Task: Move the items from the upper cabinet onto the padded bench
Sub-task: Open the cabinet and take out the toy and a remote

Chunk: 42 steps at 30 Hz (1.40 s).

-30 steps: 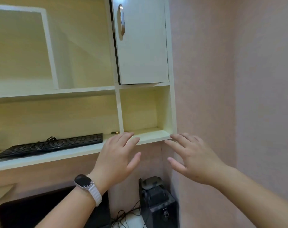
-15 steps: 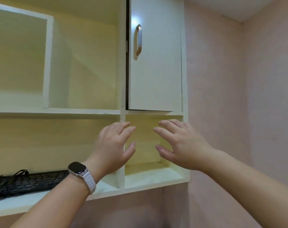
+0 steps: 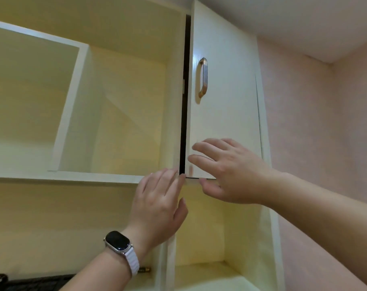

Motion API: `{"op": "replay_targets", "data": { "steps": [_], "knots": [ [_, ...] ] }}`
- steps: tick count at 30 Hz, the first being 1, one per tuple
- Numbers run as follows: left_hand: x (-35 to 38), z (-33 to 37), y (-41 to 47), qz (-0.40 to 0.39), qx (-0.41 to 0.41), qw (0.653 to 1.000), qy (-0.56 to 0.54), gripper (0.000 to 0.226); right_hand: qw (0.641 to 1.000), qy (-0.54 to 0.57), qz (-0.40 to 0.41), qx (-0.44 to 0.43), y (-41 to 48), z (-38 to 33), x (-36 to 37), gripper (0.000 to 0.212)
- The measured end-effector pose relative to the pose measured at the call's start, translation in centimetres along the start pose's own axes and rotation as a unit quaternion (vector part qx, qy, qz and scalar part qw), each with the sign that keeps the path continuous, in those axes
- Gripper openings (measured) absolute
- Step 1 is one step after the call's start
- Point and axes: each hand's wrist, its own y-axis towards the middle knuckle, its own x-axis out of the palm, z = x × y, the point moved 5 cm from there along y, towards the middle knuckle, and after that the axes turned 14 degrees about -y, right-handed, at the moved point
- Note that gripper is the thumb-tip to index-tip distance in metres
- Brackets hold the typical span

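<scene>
1. Head view, the cabinet: the upper cabinet door (image 3: 224,101) stands all but closed. A narrow dark gap runs down its left edge. Its metal handle (image 3: 203,77) sits above both hands and neither touches it.
2. Left hand (image 3: 159,204): open, with the fingers straight and close together, holding nothing. The fingertips reach the door's lower left corner, right at the bottom of the gap. A smartwatch (image 3: 118,241) on a pale band is on that wrist.
3. Right hand (image 3: 226,171): open too, with the fingers spread and empty, held across the lower part of the door. Whether the fingers press on the panel or hover just off it cannot be told.
4. The task's items: none can be seen. Whatever the cabinet holds is hidden behind the door. The padded counter meant to receive the items is out of view.
5. Surroundings: open shelf compartments (image 3: 119,114) lie to the left of the door. A black keyboard (image 3: 38,283) sits at the bottom edge, with a small brass-coloured object (image 3: 144,269) nearby. A pink wall (image 3: 316,133) is on the right.
6. Progress, as a judgement: this looks like the very start. The door has yet to be opened and nothing is in either hand, so every item is left to carry over.
</scene>
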Motion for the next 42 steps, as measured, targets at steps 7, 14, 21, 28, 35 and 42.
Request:
{"op": "replay_targets", "data": {
  "steps": [7, 14, 21, 28, 35, 42],
  "knots": [
    [1.9, -1.0, -1.2, 0.004, 0.0, 1.0, -0.009, 0.045, 0.997, -0.028, 0.021, -0.075, 1.6, 0.4, 2.3, 0.048],
    [2.0, -0.9, -1.2, 0.01, 0.0, 1.0, -0.004, 0.045, 0.992, -0.053, 0.03, -0.107, 2.4, -0.1, 2.7, 0.042],
    [1.9, -0.8, -1.4, -0.019, -0.006, 1.0, 0.019, 0.045, 0.988, -0.073, 0.05, -0.123, 1.7, 0.7, 0.1, 0.034],
    [1.5, 0.5, 0.0, -0.05, -0.009, 0.997, 0.06, 0.039, 0.988, -0.066, 0.08, -0.116, -1.2, 3.0, -3.1, 0.031],
    [3.6, 4.7, 1.6, -0.12, 0.051, 0.991, 0.034, 0.045, 0.992, -0.055, 0.09, -0.076, -5.3, 5.8, -5.4, 0.032],
    [6.8, 7.1, 3.0, -0.183, 0.097, 0.977, 0.039, 0.053, 0.989, -0.085, 0.121, 0.007, -12.5, 10.4, -6.5, 0.025]
  ]
}}
